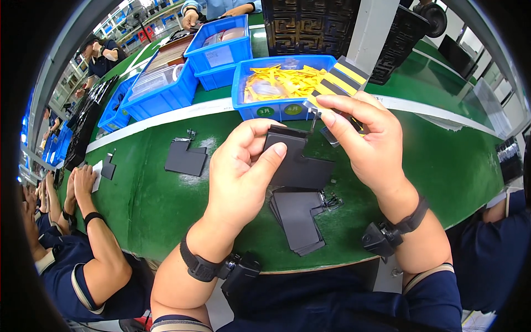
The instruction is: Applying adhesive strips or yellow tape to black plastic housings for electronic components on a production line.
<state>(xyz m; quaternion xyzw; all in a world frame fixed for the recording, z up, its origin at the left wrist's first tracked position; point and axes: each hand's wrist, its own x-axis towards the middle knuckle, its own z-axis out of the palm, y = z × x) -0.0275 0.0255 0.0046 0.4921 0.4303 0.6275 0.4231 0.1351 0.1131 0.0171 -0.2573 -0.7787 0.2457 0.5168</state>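
My left hand [240, 171] grips a flat black L-shaped battery-like piece [304, 169], thumb on its face and fingers behind it. At its upper right corner, my right hand [373, 138] pinches a thin connector strip [315, 117] between thumb and forefinger. Whether the strip joins the piece is hard to make out. Just below, a fanned stack of similar black pieces [296, 221] lies on the green table [232, 243], with small connector ends [332, 202] at its right side. More such pieces [185, 159] rest to the left of my left hand.
Beyond my hands stands a blue bin [279, 110] with yellow strips, beside a post with black and yellow stripes [345, 77]. Other blue bins [160, 97] stand at the back left. A co-worker's hands [83, 182] rest at the left table edge; another person [221, 8] works opposite.
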